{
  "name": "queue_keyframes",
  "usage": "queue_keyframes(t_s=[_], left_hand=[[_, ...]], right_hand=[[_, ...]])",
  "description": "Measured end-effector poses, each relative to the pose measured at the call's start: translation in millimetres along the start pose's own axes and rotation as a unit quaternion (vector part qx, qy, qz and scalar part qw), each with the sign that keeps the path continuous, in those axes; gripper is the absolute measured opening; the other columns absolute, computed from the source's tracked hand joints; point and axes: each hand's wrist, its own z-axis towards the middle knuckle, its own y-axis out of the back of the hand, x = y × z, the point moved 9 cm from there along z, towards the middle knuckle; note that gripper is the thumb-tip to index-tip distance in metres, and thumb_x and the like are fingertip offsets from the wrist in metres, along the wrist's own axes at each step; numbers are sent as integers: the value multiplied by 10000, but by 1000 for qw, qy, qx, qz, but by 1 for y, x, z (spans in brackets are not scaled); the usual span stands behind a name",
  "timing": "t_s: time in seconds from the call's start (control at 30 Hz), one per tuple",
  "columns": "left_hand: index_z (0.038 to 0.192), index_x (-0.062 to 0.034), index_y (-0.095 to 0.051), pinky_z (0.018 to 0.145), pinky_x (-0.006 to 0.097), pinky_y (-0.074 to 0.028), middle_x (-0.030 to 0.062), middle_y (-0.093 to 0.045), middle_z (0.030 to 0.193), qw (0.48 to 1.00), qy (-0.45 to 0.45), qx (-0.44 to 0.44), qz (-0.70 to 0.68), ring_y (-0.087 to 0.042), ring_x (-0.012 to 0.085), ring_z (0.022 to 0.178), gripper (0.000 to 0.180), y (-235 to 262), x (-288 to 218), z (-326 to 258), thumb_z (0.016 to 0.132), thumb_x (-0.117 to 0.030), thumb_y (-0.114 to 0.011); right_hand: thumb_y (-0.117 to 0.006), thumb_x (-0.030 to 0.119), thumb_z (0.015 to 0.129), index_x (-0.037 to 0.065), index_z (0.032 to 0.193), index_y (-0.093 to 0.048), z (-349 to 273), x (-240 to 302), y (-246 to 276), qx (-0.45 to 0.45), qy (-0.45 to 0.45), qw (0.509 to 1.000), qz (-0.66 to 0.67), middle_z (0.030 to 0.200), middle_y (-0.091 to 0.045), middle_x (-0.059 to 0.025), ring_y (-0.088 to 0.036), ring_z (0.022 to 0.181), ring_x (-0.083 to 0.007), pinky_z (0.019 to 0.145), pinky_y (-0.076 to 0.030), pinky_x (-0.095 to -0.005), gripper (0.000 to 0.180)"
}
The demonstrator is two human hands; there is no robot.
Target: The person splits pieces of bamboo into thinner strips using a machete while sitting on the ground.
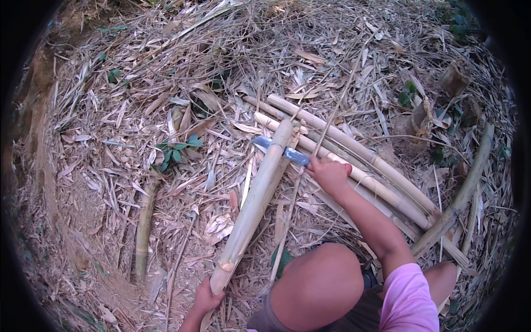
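My left hand (209, 297) is closed around the near end of a thick, pale bamboo length (253, 207). This piece slants away from me up to the middle of the view. In my right hand (330, 172) is a long-bladed knife (297, 156), with the red end of its handle showing past my fist. The blade lies across the bamboo near its far end and sticks out on both sides. Bamboo hides the middle of the blade; whether it sits in a split, I cannot tell. Beyond my right hand lie several cut bamboo poles (354, 140) side by side.
Dry leaves and bamboo litter (221, 52) cover the ground. A bamboo stub (145, 232) is on the left, beside a small green plant (176, 152). Stumps (423, 119) stand at the right, and a thick pole (459, 202) leans there. My bent knee (326, 282) is close below.
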Motion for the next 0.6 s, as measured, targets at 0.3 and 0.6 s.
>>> queue_keyframes(t_s=[0.3,0.6], left_hand=[[1172,16,-557,774,455,-536,229,-671,929,997,6,-8,72,-679,381,854,578,79,-8,-3,703,-233,-785],[1204,19,-596,762,373,-535,143,-703,895,994,21,107,30,-681,221,811,542,103,-51,9,736,-197,-767]], right_hand=[[-592,381,928,141,1062,-560,-9,-3,8,54,-42,998,-15,780,-695,-79,-715,733,-263,534,-494,-461,277],[-579,214,904,141,1048,-654,-1,-22,41,143,-104,984,-36,842,-723,-75,-720,697,-266,566,-528,-473,178]])
